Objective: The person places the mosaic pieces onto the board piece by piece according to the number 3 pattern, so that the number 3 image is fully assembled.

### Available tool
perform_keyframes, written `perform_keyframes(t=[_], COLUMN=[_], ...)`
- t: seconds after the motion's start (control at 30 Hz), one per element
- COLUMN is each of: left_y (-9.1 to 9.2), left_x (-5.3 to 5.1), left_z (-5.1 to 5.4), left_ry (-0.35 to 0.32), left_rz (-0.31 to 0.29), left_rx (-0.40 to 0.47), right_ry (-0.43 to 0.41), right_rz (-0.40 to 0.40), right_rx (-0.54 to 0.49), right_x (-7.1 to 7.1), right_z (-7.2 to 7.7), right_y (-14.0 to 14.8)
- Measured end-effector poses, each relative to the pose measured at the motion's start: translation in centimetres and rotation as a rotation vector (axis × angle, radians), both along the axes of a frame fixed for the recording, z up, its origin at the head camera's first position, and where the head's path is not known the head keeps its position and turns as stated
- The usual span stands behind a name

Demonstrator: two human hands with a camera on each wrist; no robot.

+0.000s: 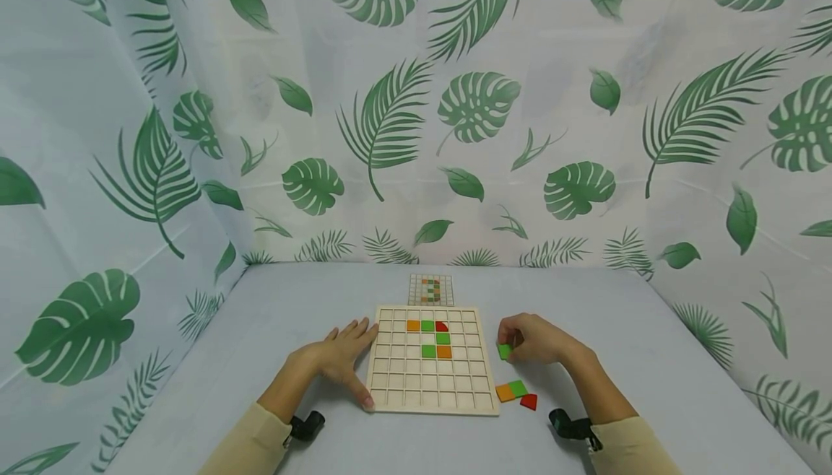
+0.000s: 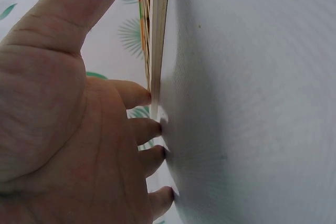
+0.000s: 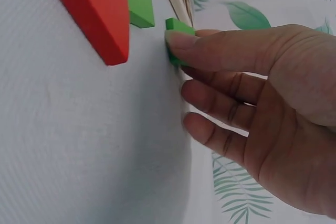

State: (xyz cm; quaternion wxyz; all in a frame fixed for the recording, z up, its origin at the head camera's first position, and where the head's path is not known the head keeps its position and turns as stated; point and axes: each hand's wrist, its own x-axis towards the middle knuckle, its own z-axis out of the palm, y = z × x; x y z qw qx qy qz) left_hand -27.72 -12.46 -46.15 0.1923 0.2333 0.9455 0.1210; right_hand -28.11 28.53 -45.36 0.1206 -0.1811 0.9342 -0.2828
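Observation:
A square wooden grid board [image 1: 432,381] lies on the table, with orange, green and red tiles set in some of its cells. My left hand [image 1: 341,356] is spread along the board's left side, thumb at the near corner and fingertips at the edge. To the right of the board, my right hand [image 1: 534,338] pinches a green square tile [image 3: 173,56] between thumb and fingers, close to the table. Nearer to me lie a loose orange tile [image 1: 505,393], another green tile [image 1: 518,388] and a red tile [image 1: 529,402] with a curved side.
Behind the board lies a small pattern card [image 1: 430,290] showing a grid with coloured cells. The table [image 1: 292,302] has a pale cloth, and leaf-printed curtains [image 1: 403,99] hang at the back and sides. A black wrist camera [image 1: 305,426] sits on each wrist.

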Motion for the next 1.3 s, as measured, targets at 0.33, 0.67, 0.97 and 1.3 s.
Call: perform_keyframes(t=[0.33,0.67,0.97,1.3], left_y=[0.0,0.1,0.2,0.1], left_x=[0.0,0.0,0.1,0.1], left_z=[0.0,0.2,0.3,0.1], left_ry=[0.003,0.006,0.0,0.008], left_rz=[0.002,0.006,0.008,-0.008], left_rx=[0.001,-0.002,-0.004,-0.012], right_ry=[0.081,0.116,0.19,0.221], right_rz=[0.013,-0.041,-0.085,-0.114], right_rx=[-0.056,-0.197,-0.215,-0.289], right_x=[-0.5,-0.5,-0.5,-0.6], right_z=[-0.2,0.4,0.4,0.0], right_y=[0.2,0.5,0.4,-0.6])
